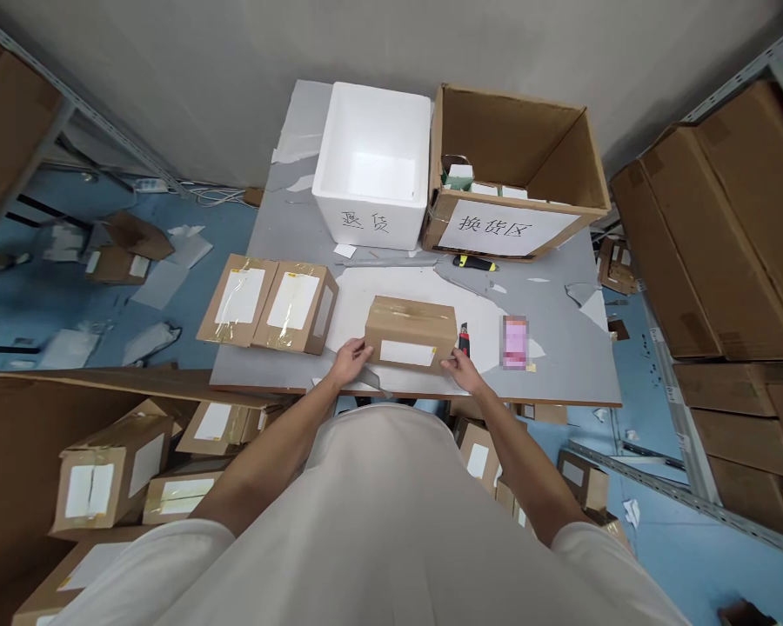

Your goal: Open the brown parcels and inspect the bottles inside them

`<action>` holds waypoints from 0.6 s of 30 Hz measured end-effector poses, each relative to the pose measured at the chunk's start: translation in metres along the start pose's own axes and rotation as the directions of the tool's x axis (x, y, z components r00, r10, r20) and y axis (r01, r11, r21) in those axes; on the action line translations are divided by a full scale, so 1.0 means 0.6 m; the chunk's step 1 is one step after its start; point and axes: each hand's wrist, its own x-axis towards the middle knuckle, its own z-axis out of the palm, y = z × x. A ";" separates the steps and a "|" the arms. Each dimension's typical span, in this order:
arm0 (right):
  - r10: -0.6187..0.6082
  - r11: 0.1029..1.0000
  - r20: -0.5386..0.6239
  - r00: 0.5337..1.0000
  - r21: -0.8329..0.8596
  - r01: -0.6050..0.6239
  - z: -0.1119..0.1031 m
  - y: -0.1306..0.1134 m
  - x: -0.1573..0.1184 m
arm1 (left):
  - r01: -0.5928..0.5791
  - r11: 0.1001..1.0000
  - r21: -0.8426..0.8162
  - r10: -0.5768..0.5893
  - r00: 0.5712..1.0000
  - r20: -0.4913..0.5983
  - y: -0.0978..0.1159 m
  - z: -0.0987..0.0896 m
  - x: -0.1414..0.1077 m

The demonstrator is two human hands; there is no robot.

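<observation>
A taped cardboard box (pixel 412 329) with a white label on its near side rests on the table in front of me. My left hand (pixel 351 361) grips its left end, fingers curled against the lower corner. At the opposite end my right hand (pixel 462 371) holds the lower right corner, thumb and fingers closed on it. Just beyond that hand lies a red and black utility knife (pixel 464 340). Two labelled cardboard boxes, the nearer one (pixel 298 309) and its neighbour (pixel 238 300), stand side by side to the left.
At the back of the table (pixel 554 326) stand a white foam box (pixel 371 213) and a large open carton (pixel 509 230) holding small boxes. A yellow and black knife (pixel 474 263) lies before them. A blurred pink item (pixel 515 342) is at right. Parcels fill a big carton (pixel 0 469) lower left.
</observation>
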 end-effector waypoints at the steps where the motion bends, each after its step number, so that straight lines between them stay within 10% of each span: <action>1: 0.005 0.998 -0.009 1.000 -0.063 -0.005 -0.003 -0.006 -0.003 | 0.004 0.999 0.052 -0.003 1.000 -0.026 0.009 -0.007 0.003; 7: 0.077 0.979 -0.046 0.996 -0.185 -0.084 0.005 -0.023 -0.008 | 0.079 0.987 0.142 -0.071 0.996 -0.057 0.030 -0.019 0.024; 18: 0.155 0.988 -0.143 0.978 0.006 -0.156 0.020 0.038 -0.007 | 0.103 0.987 -0.119 -0.107 0.994 -0.026 -0.040 -0.001 0.008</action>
